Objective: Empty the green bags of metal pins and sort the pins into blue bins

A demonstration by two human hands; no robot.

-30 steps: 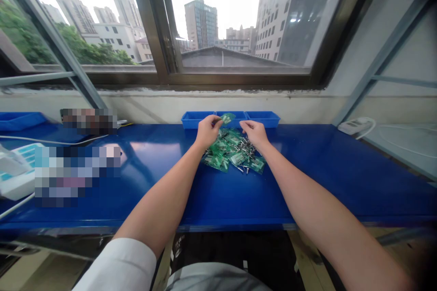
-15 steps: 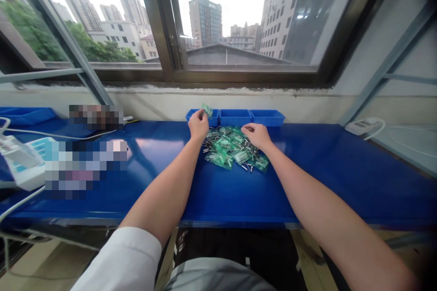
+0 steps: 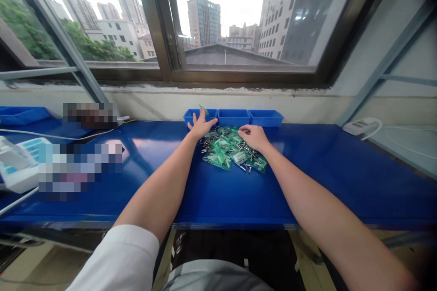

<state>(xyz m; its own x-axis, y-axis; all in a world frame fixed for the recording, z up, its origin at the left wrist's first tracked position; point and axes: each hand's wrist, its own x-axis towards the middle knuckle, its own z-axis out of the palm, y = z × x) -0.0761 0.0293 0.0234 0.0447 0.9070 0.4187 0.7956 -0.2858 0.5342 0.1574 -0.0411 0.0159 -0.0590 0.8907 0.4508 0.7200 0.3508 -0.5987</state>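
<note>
My left hand (image 3: 201, 127) is over the front of the left blue bin (image 3: 186, 118), its fingers spread. Just past the fingertips a small green plastic bag (image 3: 204, 109) is in the air above that bin, apparently loose from the hand. My right hand (image 3: 255, 137) is at the upper right of a heap of green plastic bags (image 3: 218, 157) mixed with loose metal pins or screws (image 3: 243, 167). Its thumb and fingers are pinched together low over the heap, and what they hold, if anything, is hidden.
The middle bin (image 3: 234, 118) and right bin (image 3: 266, 118) adjoin the left one at the back of the blue table (image 3: 218, 200). A white device (image 3: 20, 168) with cables and blurred items lie at left; a white power strip (image 3: 361, 126) sits at far right. The window wall is behind.
My left hand has gone from pinching the small green bag to spread fingers, the bag now free beyond them. My right hand remains at the heap, nearly still. The view has shifted slightly.
</note>
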